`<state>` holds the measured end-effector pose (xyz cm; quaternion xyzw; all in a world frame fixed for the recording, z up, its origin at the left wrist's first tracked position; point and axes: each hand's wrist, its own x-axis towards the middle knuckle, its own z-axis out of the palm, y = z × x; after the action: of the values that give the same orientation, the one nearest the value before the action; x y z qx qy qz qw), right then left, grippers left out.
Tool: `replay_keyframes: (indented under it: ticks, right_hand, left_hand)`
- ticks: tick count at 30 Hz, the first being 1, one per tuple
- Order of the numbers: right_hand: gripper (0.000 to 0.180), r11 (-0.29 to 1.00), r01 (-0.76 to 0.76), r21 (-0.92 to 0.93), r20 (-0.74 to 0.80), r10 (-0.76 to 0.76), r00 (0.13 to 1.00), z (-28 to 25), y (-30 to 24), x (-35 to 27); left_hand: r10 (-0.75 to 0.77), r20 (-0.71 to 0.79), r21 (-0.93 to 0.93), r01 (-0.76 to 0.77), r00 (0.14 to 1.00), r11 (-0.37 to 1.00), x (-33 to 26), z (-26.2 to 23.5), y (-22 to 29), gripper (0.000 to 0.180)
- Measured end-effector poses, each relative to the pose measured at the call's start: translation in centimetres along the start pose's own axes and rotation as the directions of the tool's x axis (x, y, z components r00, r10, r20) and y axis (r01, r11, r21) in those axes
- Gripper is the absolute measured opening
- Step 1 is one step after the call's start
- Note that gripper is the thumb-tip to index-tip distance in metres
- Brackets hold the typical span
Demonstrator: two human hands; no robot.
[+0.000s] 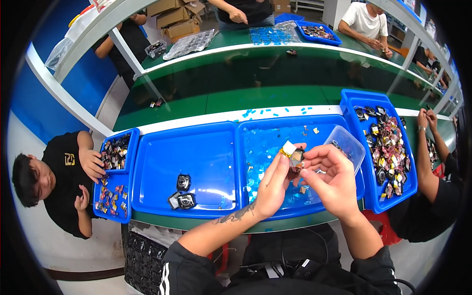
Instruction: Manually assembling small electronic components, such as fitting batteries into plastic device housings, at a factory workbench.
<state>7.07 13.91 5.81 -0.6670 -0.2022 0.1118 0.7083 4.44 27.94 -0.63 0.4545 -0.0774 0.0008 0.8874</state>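
My left hand (272,189) grips a small black electronic device (297,156) between thumb and fingers, above the right blue tray. A little silver battery pack (288,148) with yellow tape sticks up from it. My right hand (334,179) is closed at the device's right side, thumb and forefinger pinched together; whether a small piece sits between them is hidden. Under both hands, the blue tray (242,172) holds scattered pieces of blue film. Partly behind my right hand is a clear plastic box (358,147) with small parts inside.
Another blue tray (162,152) on the left holds three black devices (186,200). To the right, a blue bin (349,101) is heaped with parts. A co-worker's hand (92,163) reaches over small blue bins at far left. A white rail (211,118) runs behind the trays.
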Motion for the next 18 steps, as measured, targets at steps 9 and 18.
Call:
replay_keyframes:
  ticks: [9, 18]
  right_hand:
    - [0.019, 0.996, 0.084, 0.019, -0.094, -0.082, 0.992, -0.3, 0.5, -0.3]
    - [0.021, 0.989, 0.149, 0.003, -0.166, -0.147, 0.975, -0.3, 1.1, -1.3]
  left_hand:
    - [-0.003, 0.114, -0.147, 0.020, 0.993, 0.989, -0.3, 0.6, 0.5, 0.059]
    - [0.023, 0.184, -0.260, 0.026, 0.983, 0.965, -0.3, 0.5, 0.8, 0.060]
